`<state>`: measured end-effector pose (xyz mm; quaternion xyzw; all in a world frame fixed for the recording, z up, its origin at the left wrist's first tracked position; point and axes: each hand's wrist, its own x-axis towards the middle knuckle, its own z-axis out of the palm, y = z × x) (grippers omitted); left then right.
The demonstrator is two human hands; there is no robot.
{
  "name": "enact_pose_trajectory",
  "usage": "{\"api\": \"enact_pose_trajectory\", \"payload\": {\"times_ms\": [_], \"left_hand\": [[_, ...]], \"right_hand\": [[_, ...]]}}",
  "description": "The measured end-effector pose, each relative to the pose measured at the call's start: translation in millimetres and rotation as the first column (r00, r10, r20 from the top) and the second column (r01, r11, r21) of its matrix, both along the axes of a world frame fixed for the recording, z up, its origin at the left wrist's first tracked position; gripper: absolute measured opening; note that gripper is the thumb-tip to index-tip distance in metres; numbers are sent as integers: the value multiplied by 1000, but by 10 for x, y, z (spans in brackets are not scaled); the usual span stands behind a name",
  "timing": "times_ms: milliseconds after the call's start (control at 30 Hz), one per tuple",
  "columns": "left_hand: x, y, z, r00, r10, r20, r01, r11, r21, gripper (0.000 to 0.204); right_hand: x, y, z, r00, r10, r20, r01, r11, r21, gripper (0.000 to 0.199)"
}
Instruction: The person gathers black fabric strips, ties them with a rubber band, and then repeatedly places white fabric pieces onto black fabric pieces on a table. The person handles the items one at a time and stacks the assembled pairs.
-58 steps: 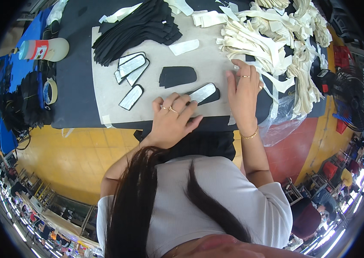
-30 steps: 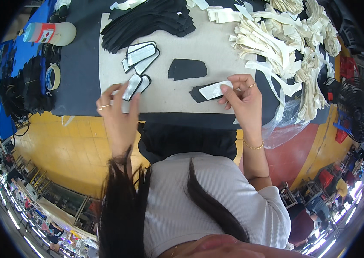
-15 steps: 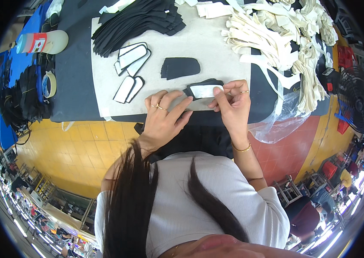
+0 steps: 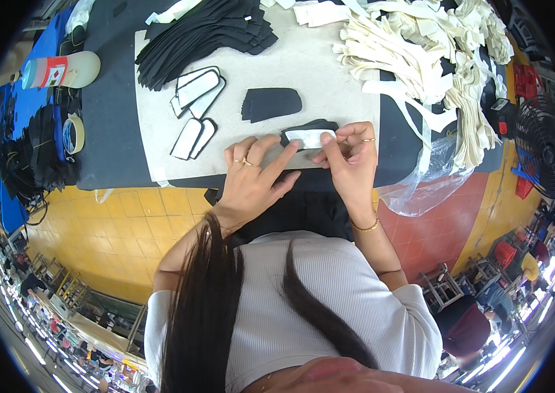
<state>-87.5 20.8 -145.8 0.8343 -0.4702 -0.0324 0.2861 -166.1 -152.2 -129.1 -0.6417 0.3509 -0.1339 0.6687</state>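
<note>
A white fabric piece [image 4: 310, 139] lies over a small stack of black fabric pieces [image 4: 317, 124] near the table's front edge. The right end of the white piece is pinched between the thumb and fingers of my right hand [image 4: 351, 157]. With its fingers spread, my left hand [image 4: 253, 171] rests at the left, its index fingertip touching the white piece's left end. Just beyond them is another small pile of black pieces [image 4: 272, 105]. To the left lie several black-edged white pieces [image 4: 199, 85], some overlapping.
Long black strips [image 4: 209, 39] are fanned out at the back left, and bundles of cream strips [image 4: 389, 59] at the back right. A bottle [image 4: 71, 69] and a tape roll [image 4: 74, 133] are on the left. A plastic bag [image 4: 421, 187] hangs off the right edge, near a black fan [image 4: 543, 147].
My left index finger has moved right and now touches the left end of the white piece. My right hand keeps its pinch on the other end.
</note>
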Motion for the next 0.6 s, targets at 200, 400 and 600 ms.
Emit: {"api": "enact_pose_trajectory", "payload": {"times_ms": [200, 400, 600], "left_hand": [[5, -29, 10, 1000, -8, -5, 8, 1000, 21, 62], [4, -52, 11, 1000, -6, 16, 5, 999, 35, 63], [-23, -71, 17, 995, -2, 104, -7, 996, 85, 63]], "right_hand": [[-3, 16, -10, 1000, -14, 12, 14, 1000, 24, 20], [22, 20, 0, 999, -26, -22, 26, 1000, -16, 22], [6, -84, 64, 996, 6, -90, -29, 968, -250, 35]]}}
